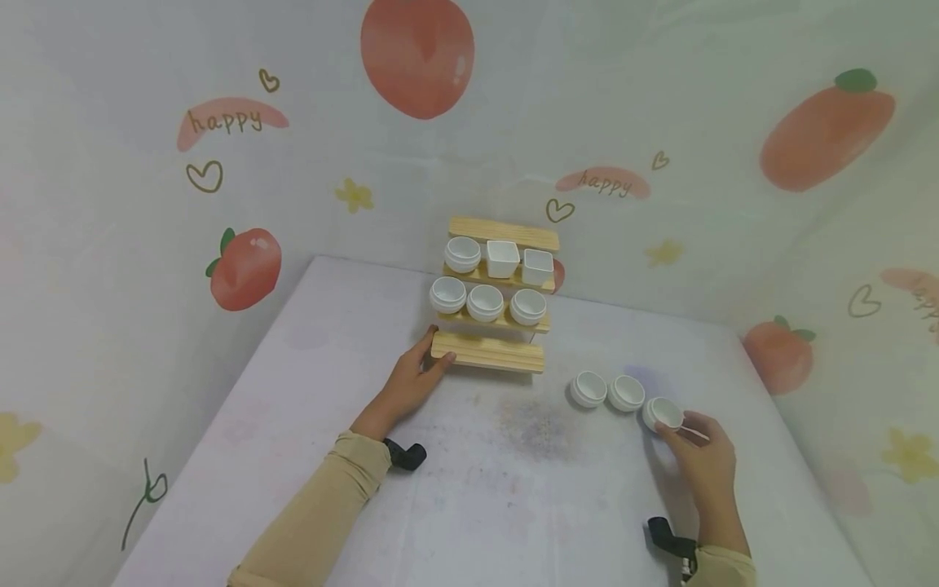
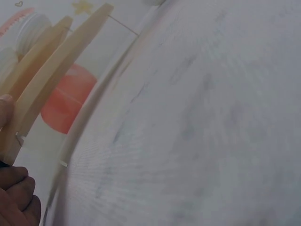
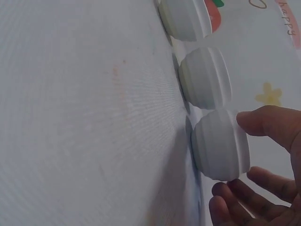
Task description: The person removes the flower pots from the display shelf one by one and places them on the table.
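A tiered wooden display stand (image 1: pixel 487 352) stands toward the back of the table. My left hand (image 1: pixel 411 383) grips the left end of its lowest shelf, thumb on top; in the left wrist view the other fingers (image 2: pixel 21 195) curl below the plank (image 2: pixel 56 75). To the right, three round white cups form a slanting row on the table. My right hand (image 1: pixel 704 456) pinches the nearest cup (image 1: pixel 663 414) between thumb and fingers, the thumb (image 3: pixel 263 123) at its rim in the right wrist view. The middle cup (image 1: pixel 627 393) and far cup (image 1: pixel 588 390) stand untouched.
On the stand's middle shelf are three round white cups (image 1: pixel 485 302). Above them sit another round cup (image 1: pixel 463 254) and two square cups (image 1: pixel 502 258). A top plank (image 1: pixel 504 232) bears nothing. Behind hangs a white cloth (image 1: pixel 469 163) printed with fruit.
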`<state>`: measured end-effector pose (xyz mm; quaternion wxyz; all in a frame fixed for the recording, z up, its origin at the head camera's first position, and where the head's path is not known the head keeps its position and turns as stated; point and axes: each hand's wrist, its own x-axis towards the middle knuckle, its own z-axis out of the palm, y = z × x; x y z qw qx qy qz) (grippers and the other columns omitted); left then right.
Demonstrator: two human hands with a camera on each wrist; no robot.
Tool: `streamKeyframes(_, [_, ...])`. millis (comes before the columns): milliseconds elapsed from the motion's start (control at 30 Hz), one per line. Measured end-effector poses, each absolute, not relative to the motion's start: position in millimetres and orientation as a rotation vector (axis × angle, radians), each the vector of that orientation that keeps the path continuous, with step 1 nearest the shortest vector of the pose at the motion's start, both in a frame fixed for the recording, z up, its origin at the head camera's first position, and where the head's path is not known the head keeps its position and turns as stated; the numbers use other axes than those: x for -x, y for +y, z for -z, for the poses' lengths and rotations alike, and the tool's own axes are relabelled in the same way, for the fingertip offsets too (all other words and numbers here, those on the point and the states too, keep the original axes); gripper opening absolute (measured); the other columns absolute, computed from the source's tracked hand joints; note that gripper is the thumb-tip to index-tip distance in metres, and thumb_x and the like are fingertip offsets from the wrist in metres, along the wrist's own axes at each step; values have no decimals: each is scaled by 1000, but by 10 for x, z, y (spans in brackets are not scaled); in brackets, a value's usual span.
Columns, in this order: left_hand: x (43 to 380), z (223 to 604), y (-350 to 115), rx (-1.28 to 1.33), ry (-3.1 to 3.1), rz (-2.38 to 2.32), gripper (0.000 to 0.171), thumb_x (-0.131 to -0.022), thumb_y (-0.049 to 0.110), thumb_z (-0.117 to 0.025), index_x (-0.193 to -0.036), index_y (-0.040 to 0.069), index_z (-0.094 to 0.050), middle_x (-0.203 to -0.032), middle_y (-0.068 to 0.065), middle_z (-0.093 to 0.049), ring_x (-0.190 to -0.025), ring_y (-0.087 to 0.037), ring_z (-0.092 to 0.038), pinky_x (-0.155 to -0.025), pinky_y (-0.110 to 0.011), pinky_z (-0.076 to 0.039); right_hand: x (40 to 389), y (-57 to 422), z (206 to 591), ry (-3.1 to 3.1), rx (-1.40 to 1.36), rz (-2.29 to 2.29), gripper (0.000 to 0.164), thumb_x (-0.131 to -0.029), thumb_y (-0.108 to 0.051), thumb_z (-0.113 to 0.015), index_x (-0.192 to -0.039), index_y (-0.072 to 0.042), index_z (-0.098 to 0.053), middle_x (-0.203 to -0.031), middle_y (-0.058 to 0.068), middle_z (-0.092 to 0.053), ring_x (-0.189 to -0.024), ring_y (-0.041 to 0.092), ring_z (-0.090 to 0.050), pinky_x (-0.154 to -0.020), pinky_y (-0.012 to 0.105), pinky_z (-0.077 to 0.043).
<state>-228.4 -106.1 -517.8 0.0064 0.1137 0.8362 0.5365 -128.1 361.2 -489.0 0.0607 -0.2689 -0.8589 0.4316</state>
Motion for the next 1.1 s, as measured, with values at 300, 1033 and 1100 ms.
streamKeyframes(300, [2288,5197,-1035,-388,2643,-1700,90,-108,53,-58,-170,3,-17,-178,-15,-18,-165,-28,-18,-135,-48,-20,1300,3604,4871,-2602,807,-1294,81,-98,-44,-77,-158,-2,-43,-158,28,-47,-144,47,-50,-118,66,-43])
streamKeyframes(1033, [2297,5258,-1024,-415,2675,-1664,91,-108,59,-54,-169,2,-17,-177,-16,-18,-165,-30,-19,-135,-48,-21,1352,3578,4760,-2554,725,-1218,75,-101,-45,-72,-158,-4,-45,-161,24,-47,-149,45,-46,-122,61,-42])
streamKeyframes(1100, [2303,5263,-1024,-410,2674,-1662,92,-107,60,-53,-170,3,-17,-177,-16,-18,-165,-30,-19,-135,-48,-20,1367,3536,4720,-2530,698,-1198,73,-101,-44,-72,-156,-4,-47,-159,24,-50,-148,44,-47,-122,60,-42])
